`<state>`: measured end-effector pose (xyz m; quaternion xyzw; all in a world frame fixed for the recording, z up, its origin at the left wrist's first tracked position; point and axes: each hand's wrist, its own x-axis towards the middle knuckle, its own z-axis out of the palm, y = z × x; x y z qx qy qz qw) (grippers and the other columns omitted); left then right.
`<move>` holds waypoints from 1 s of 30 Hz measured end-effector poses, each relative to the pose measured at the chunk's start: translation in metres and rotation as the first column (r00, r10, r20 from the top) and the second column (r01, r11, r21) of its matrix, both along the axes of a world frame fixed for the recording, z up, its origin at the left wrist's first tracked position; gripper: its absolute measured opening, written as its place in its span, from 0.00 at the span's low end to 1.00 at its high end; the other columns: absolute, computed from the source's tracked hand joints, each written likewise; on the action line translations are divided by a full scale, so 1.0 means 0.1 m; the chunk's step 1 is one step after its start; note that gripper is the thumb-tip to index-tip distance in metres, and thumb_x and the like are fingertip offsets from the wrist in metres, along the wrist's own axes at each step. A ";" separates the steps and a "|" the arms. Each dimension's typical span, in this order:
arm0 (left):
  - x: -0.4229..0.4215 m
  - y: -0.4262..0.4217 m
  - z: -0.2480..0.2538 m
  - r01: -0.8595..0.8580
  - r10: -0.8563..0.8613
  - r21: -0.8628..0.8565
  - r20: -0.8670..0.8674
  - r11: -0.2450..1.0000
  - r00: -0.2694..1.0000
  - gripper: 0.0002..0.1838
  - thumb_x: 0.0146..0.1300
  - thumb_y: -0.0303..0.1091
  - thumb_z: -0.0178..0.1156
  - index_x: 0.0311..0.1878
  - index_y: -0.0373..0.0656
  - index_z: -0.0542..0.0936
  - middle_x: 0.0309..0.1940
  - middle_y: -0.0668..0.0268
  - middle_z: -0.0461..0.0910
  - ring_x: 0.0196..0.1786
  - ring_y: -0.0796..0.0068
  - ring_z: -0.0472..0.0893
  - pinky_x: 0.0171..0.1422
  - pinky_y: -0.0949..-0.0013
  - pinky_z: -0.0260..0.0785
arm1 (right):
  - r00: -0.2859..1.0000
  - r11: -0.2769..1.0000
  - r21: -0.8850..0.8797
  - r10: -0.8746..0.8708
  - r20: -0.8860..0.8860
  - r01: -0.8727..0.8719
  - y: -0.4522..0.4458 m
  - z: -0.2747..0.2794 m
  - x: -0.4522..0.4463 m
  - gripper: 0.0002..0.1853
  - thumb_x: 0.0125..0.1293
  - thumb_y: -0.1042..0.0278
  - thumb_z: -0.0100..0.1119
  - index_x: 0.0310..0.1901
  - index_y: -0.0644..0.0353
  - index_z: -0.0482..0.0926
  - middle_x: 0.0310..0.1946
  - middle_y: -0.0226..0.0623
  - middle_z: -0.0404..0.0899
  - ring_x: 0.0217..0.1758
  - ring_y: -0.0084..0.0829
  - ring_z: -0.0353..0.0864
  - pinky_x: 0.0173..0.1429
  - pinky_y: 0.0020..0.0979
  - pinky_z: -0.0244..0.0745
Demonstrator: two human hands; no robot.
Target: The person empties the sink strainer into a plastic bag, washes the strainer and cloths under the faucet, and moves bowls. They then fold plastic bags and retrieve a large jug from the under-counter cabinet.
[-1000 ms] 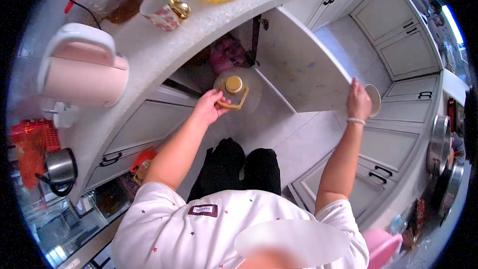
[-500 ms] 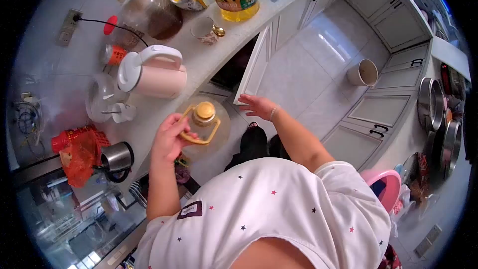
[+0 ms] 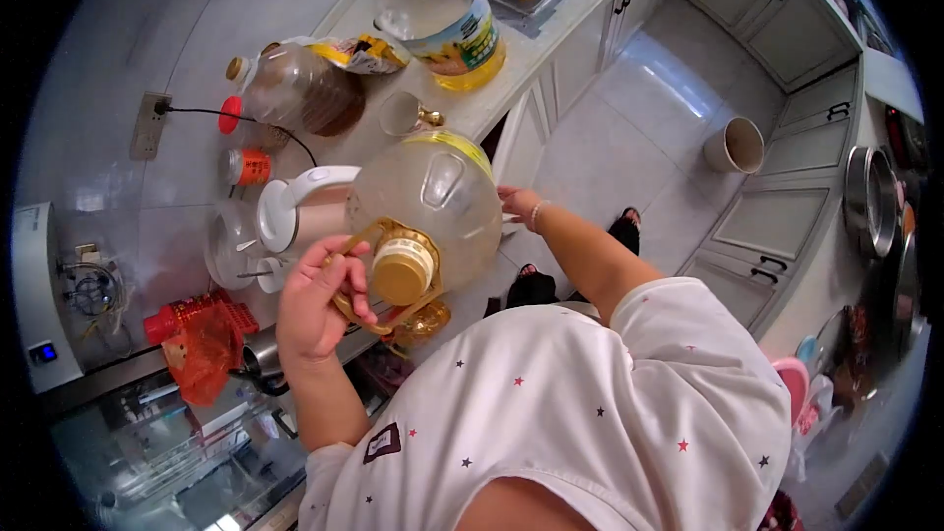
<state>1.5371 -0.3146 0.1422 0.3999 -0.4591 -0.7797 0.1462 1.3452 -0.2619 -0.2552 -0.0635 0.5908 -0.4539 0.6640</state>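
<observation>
My left hand (image 3: 320,300) is wrapped round the yellow handle of a large clear plastic jug (image 3: 438,202). The jug is tilted, its gold cap toward me, and hangs in front of the counter, hiding part of the pink kettle (image 3: 320,211). To the right of the jug, my right hand (image 3: 514,202) is by the edge of the white cabinet door (image 3: 521,143); its fingers are partly hidden behind the jug. A glass cup (image 3: 400,114) with a gold spoon stands on the counter just beyond the jug.
An oil bottle (image 3: 447,29), a brown-filled jug (image 3: 305,88) and a red-labelled jar (image 3: 249,166) stand on the counter (image 3: 536,44). A stove is at the top. On the floor (image 3: 629,128) is a pale bin (image 3: 735,147). Steel pans (image 3: 870,202) are on the right.
The jug has come up out of the low cabinet area to counter height, nearer to me, in my left hand. The cabinet door has swung nearly closed, and my right hand has moved left with it.
</observation>
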 end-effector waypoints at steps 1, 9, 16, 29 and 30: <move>-0.20 0.02 0.05 -0.012 0.012 -0.006 -0.013 1.000 1.000 0.14 0.63 0.33 0.48 0.47 0.33 0.69 0.24 0.62 0.71 0.18 0.74 0.73 0.22 0.70 0.73 | 0.974 0.977 -0.157 0.170 0.151 -0.147 -0.04 -0.23 -0.11 0.22 0.56 0.70 0.54 0.54 0.48 0.69 0.50 0.25 0.71 0.57 0.28 0.65 0.47 0.37 0.67; -2.28 0.24 -0.10 -0.004 0.012 0.074 -0.110 0.997 0.994 0.14 0.64 0.35 0.48 0.49 0.36 0.69 0.23 0.68 0.70 0.19 0.77 0.71 0.21 0.73 0.69 | 0.831 0.906 0.016 0.394 -0.392 -0.422 0.41 0.51 -2.73 0.17 0.53 0.69 0.56 0.47 0.57 0.75 0.37 0.35 0.78 0.35 0.31 0.79 0.33 0.27 0.72; -4.81 0.56 -0.33 0.161 -0.090 0.268 -0.257 0.950 0.962 0.10 0.65 0.36 0.47 0.45 0.43 0.70 0.26 0.71 0.70 0.27 0.80 0.68 0.34 0.73 0.66 | 0.736 0.809 -0.071 -0.563 -0.377 0.583 2.28 1.11 -5.57 0.17 0.55 0.72 0.50 0.48 0.63 0.71 0.31 0.34 0.78 0.29 0.25 0.76 0.32 0.24 0.70; -9.34 0.53 -0.97 0.435 -0.180 0.543 -0.459 0.718 0.870 0.12 0.65 0.34 0.46 0.44 0.37 0.71 0.27 0.65 0.71 0.29 0.75 0.70 0.39 0.71 0.68 | 0.290 0.336 -0.416 -0.942 -0.171 0.845 2.54 1.92 -8.04 0.11 0.60 0.72 0.46 0.43 0.63 0.72 0.30 0.35 0.79 0.29 0.24 0.76 0.35 0.23 0.70; -9.73 0.47 -0.94 0.452 -0.190 0.554 -0.464 0.699 0.865 0.12 0.65 0.34 0.46 0.44 0.37 0.71 0.27 0.65 0.71 0.29 0.75 0.70 0.39 0.71 0.68 | 0.270 0.321 -0.429 -0.947 -0.176 0.844 2.49 2.03 -8.35 0.11 0.60 0.72 0.46 0.43 0.63 0.72 0.30 0.35 0.79 0.29 0.24 0.76 0.36 0.24 0.70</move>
